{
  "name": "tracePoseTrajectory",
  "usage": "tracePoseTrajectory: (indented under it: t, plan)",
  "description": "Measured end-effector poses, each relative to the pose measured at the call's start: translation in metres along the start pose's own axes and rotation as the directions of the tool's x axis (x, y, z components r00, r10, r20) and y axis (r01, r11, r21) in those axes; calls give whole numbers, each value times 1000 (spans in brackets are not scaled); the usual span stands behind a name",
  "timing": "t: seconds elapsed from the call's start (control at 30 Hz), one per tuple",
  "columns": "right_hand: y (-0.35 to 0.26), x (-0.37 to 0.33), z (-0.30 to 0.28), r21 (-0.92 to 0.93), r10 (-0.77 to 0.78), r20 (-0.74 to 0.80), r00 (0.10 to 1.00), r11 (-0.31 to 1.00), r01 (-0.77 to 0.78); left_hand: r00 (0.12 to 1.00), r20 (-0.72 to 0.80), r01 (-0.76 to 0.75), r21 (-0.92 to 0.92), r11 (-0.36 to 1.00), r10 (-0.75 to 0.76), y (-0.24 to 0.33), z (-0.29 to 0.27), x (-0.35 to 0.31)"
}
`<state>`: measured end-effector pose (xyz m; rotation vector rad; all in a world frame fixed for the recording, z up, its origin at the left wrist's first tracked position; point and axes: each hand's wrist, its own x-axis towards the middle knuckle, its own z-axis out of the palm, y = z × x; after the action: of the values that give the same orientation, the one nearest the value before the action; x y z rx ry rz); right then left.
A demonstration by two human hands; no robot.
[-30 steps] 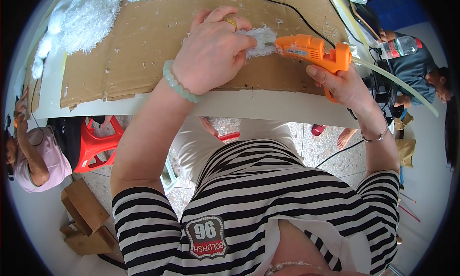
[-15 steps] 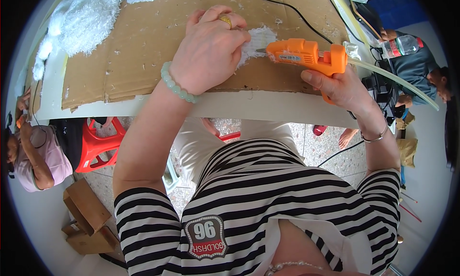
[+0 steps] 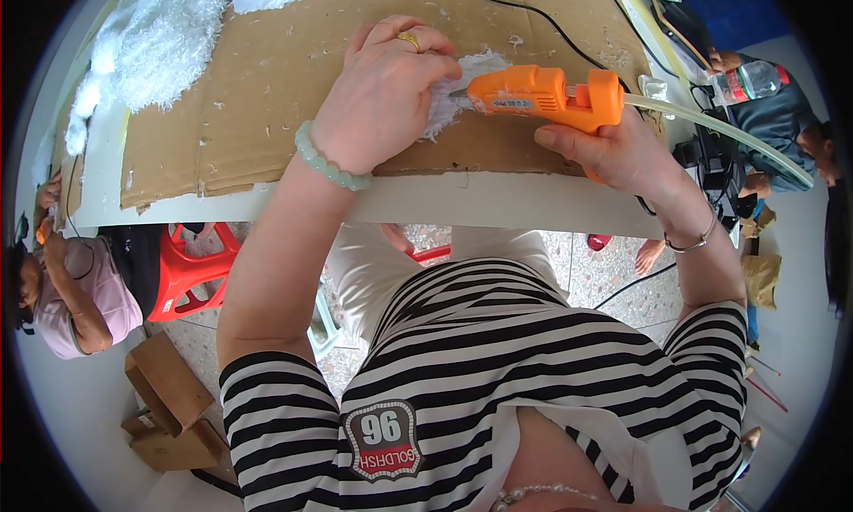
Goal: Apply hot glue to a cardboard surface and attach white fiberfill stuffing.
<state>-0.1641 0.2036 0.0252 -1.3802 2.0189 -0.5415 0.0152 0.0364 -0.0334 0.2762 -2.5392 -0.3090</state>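
Observation:
My right hand (image 3: 629,152) is wrapped round the grip of an orange hot glue gun (image 3: 524,90). A long translucent glue stick (image 3: 720,124) trails from its back end to the right. The gun's nozzle points left, right over a small piece of white fluffy fabric (image 3: 444,114) on the cardboard. Curled fingers of my left hand (image 3: 380,102) hold that piece at its left side. Its fingertips are partly hidden behind the hand, as is part of the fabric.
Brown cardboard (image 3: 258,112) covers the table top. A heap of white fluffy fabric (image 3: 178,46) lies far left. A black cable (image 3: 542,15) crosses the far side. A plastic bottle (image 3: 751,83) stands out at far right. Other people sit left and right; a red stool (image 3: 195,277) is at left.
The glue gun in my right hand has shifted left, its nozzle now further over the white fabric and closer to my left fingers. My left hand has moved only slightly.

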Motion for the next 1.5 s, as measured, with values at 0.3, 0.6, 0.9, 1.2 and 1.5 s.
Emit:
tracePoseTrajectory:
  t: [0.3, 0.6, 0.9, 1.2, 1.5]
  plan:
    - [-3, 2, -4, 66, 26, 71, 997, 997, -30, 999, -15, -49, -65, 997, 48, -8, 2, 4]
    - [33, -12, -14, 608, -112, -212, 971, 763, 221, 997, -60, -46, -122, 991, 39, -7, 1, 6]
    - [38, -4, -16, 843, -20, -185, 983, 511, 169, 991, -123, 37, -78, 996, -46, 23, -27, 18]
    - [37, 19, -33, 895, 20, -261, 965, 381, 234, 976, -211, 16, 325, 945, 55, 82, 14, 36]
    - [44, 50, -45, 935, -54, -204, 977, 285, 211, 979, -191, 31, 513, 858, 79, 79, 33, 41]
